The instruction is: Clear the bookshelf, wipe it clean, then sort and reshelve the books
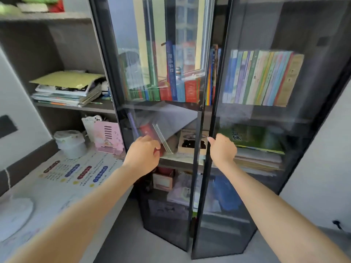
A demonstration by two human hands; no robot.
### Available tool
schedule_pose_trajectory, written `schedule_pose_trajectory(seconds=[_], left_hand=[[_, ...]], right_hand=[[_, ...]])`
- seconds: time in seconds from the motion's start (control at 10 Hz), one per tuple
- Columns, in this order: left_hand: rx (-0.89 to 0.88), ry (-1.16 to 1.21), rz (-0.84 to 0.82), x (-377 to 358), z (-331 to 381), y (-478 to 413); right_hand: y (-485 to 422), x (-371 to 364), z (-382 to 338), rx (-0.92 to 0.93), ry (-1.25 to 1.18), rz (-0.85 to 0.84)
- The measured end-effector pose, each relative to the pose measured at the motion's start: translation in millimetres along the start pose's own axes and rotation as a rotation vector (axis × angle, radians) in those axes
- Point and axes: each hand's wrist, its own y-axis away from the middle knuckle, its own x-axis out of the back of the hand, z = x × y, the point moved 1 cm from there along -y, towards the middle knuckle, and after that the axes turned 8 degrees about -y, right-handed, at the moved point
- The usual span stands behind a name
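Grey open shelving (57,44) fills the left side of the room, carrying a flat pile of papers and magazines (68,90), and below it a pale table (106,202) holds a printed sheet (76,171), a white tub (69,145) and a pink holder (106,137). Right of the shelving stands the bookshelf (226,54), a tall dark-framed cabinet with two smoked-glass doors, both standing slightly ajar at the middle. Behind the left door (133,44) an upper shelf holds upright books (176,86) with green, red and blue spines; behind the right door (284,25) a row of pastel-spined books (262,78) leans a little to the right. On the shelf below, a few thin books (161,137) tilt over towards the left, a box with a dark picture (191,143) sits beside them, and further right a green-covered book (254,137) lies on a flat stack of books (258,160). More items, blurred through the glass, sit lower down. The left hand (144,150) reaches out in front of the left door at the level of the tilted books, its fingers curled; whether it grips anything cannot be told. The right hand (222,147) grips the inner edge of the right door, thumb on the front of the frame and fingers wrapped behind it.
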Motion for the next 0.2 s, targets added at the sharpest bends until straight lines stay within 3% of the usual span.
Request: schedule_pose_trajectory(seconds=[0.2], left_hand=[[0.217, -0.045, 0.026, 7, 18, 0]], right_hand=[[-48, 8, -3, 0.209, 0.217, -0.132]])
